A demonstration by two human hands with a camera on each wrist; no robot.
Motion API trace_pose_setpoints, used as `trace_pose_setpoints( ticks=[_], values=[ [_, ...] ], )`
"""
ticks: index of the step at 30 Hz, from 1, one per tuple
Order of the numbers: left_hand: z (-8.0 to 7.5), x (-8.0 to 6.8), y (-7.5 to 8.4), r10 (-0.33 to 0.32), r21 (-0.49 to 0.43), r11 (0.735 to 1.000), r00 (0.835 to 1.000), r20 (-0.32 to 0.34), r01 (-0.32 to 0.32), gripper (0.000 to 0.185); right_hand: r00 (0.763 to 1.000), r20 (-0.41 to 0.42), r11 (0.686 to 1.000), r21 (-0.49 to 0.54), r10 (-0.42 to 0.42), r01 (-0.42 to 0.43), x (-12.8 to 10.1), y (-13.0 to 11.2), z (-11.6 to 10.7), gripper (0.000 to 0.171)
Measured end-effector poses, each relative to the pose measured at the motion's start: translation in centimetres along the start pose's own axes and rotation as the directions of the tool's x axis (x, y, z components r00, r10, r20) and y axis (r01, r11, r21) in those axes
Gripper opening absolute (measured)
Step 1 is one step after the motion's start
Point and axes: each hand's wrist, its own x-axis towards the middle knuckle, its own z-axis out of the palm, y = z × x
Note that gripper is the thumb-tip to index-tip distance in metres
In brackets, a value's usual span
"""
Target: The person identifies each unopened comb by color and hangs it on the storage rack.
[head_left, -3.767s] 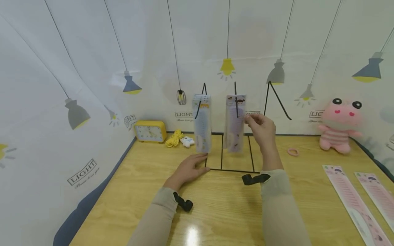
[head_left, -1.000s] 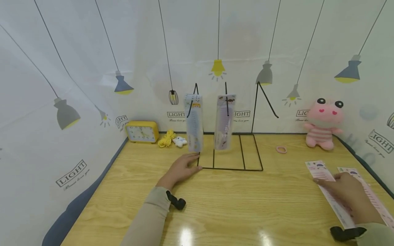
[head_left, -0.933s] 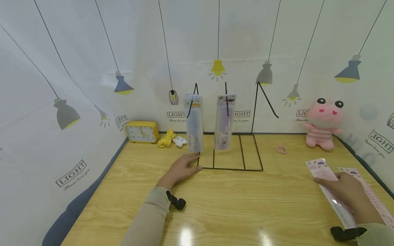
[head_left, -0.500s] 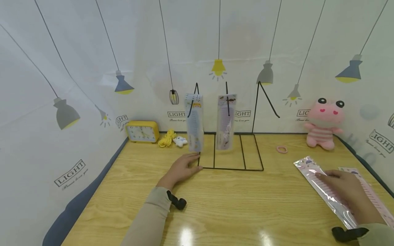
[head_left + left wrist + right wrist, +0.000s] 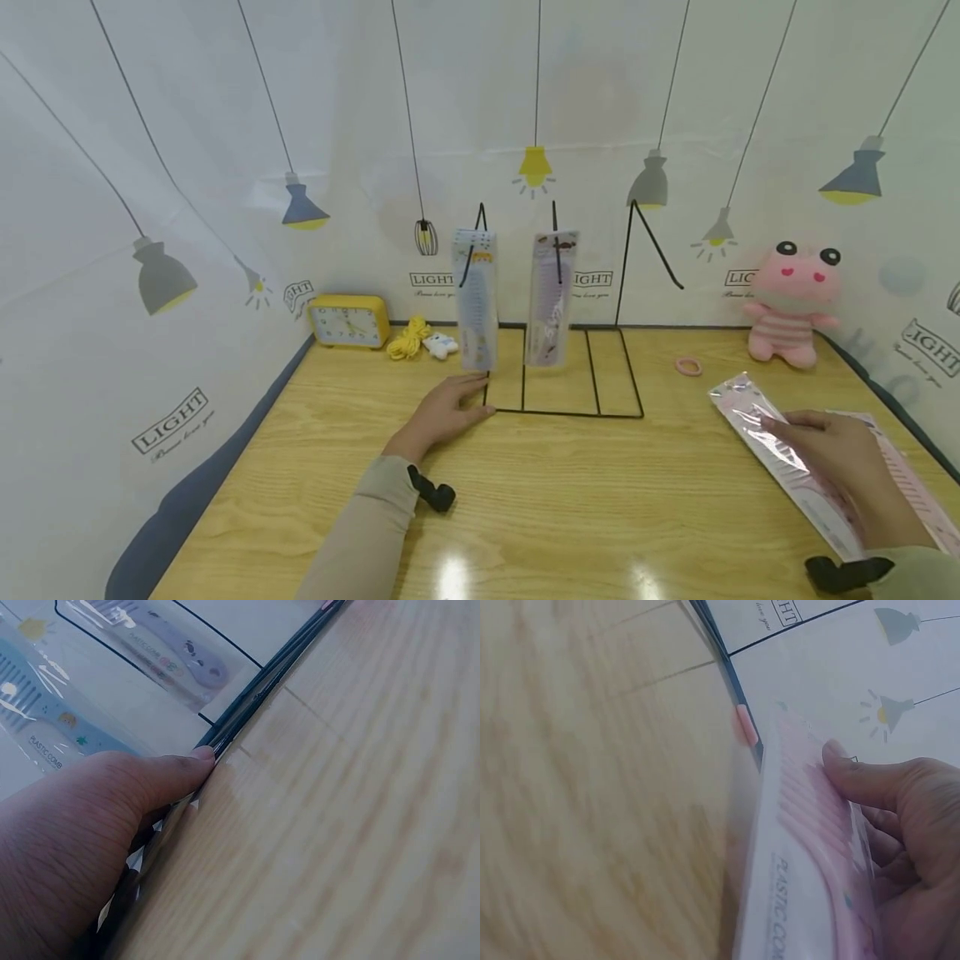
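Wire rack [image 5: 570, 408] stands centre rear of the table [image 5: 555, 500], two packets [image 5: 476, 300] hanging on it (side by side). Clock [image 5: 348, 321], cord [image 5: 408, 340] behind left. Plush toy [image 5: 793, 304] behind right; hair tie [image 5: 687, 365] between rack and toy. Comb packet [image 5: 780, 454] lies front right.

A pink comb pack [image 5: 780, 454] is shining on the yellow wood table [image 5: 570, 500], near a black wire rack [image 5: 581, 392].
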Motion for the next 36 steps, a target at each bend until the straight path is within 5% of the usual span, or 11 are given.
trace_pose_setpoints(
  ticks=[10,20,32,36],
  values=[
    [0.4,-0.3,0.0,0.006,-0.014,1.000,1.000,0.003,-0.006,0.066,0.983,-0.044,0.976,0.115,-0.179,0.183,-2.2,-5.9,1.4,0.072],
    [0.0,-0.5,0.2,0.004,0.004,1.000,1.000,0.006,-0.004,0.066,0.883,-0.079,0.857,0.217,-0.463,0.468,-4.3,-13.9,3.3,0.034],
    [-0.1,-0.2,-0.1,0.027,0.051,0.998,1.000,-0.002,-0.027,0.065,0.857,-0.132,0.795,0.325,-0.498,0.512,-4.3,-19.9,4.9,0.036],
    [-0.2,-0.1,0.0,0.035,0.063,0.997,0.999,-0.003,-0.035,0.066,0.831,-0.164,0.760,0.340,-0.532,0.554,-4.1,-21.1,5.2,0.034]
  ],
)
